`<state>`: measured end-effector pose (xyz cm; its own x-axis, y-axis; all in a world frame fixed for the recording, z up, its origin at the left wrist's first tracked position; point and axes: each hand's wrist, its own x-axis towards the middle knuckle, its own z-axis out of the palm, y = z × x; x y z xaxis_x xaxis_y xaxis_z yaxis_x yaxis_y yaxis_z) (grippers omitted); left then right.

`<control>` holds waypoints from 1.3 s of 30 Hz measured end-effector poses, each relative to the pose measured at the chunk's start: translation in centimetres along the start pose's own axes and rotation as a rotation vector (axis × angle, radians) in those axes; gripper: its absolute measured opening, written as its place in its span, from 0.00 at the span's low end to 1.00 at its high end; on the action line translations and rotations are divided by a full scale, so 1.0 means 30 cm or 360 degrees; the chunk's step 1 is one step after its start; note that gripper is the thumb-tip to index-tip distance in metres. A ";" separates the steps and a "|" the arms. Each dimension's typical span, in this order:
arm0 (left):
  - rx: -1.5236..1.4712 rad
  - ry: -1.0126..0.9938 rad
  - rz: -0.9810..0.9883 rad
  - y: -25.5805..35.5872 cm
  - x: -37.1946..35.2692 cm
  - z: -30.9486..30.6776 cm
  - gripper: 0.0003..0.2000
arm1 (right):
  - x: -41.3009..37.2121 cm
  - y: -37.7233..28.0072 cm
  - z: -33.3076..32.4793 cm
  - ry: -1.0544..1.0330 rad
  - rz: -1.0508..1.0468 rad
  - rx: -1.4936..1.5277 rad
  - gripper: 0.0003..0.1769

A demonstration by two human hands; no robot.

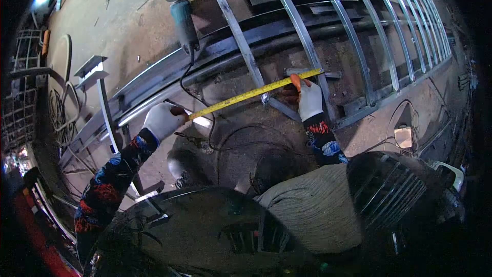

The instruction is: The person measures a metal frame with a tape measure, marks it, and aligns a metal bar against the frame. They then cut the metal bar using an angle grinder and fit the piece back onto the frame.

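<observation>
A yellow measuring tape (236,99) is stretched between my two gloved hands, rising slightly to the right. My left hand (165,120), in a white glove, is closed on the tape's left end. My right hand (308,98), its glove white with orange fingertips, pinches the tape near its right end. That end lies over a metal bar (302,31) of a ladder-like frame. The tape also crosses the lower end of another bar (237,30). Whether a tape case sits inside my left hand is hidden.
An angle grinder (182,23) lies on the floor, its cable running down between my hands. A metal stand (105,105) is at the left, beside coiled cables (64,113). Long metal beams cross the floor beyond my hands. A small box (403,137) lies at the right.
</observation>
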<state>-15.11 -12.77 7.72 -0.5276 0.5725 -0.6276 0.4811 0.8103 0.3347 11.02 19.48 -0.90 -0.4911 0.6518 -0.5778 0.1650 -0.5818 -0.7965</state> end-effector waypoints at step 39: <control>0.0355 -0.0385 0.0513 0.202 -0.132 0.260 0.17 | -0.283 -0.214 -0.166 -0.0982 0.0092 -0.2747 0.24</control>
<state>-4.64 -11.10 6.73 -0.1607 0.7235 -0.6713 0.7468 0.5339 0.3966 18.39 20.12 8.23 -0.5955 0.1686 -0.7855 0.5885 0.7571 -0.2837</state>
